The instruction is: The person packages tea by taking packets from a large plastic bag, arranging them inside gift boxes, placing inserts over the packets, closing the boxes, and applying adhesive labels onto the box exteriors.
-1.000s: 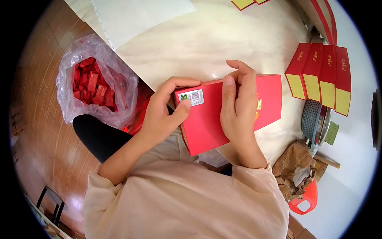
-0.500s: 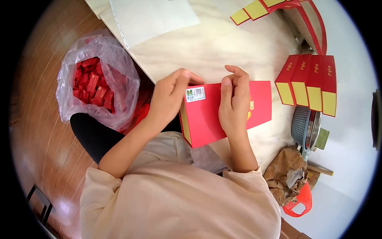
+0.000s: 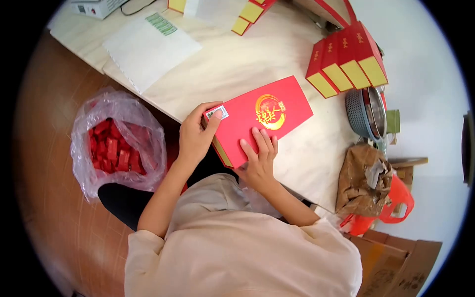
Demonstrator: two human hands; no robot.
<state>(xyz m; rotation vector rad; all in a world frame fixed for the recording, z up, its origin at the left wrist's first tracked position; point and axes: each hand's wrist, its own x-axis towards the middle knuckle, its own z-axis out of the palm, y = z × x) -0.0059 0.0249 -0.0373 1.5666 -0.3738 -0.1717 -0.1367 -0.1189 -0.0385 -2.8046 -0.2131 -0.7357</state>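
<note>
A red gift box [image 3: 283, 94] with yellow sides lies tilted across the table's near edge, its gold round emblem facing up. My left hand [image 3: 195, 138] grips the box's left end, with the thumb on a white printed sticker [image 3: 216, 113] at the corner and the fingers over the far edge. Along the near edge, my right hand [image 3: 260, 161] holds the box, several fingers resting on the lid. The underside of the box is hidden.
A clear plastic bag [image 3: 81, 158] of small red packets stands on the floor at left. White sheets [image 3: 148, 54] lie on the table [image 3: 237, 69]. Several red boxes [image 3: 341, 57] stand at right, near a grey basket [image 3: 357, 116], crumpled brown paper [image 3: 358, 173] and cardboard [image 3: 396, 262].
My right hand has moved from the middle of the lid to the near edge, uncovering the emblem. My left thumb now presses the sticker. The view has shifted and the box is turned.
</note>
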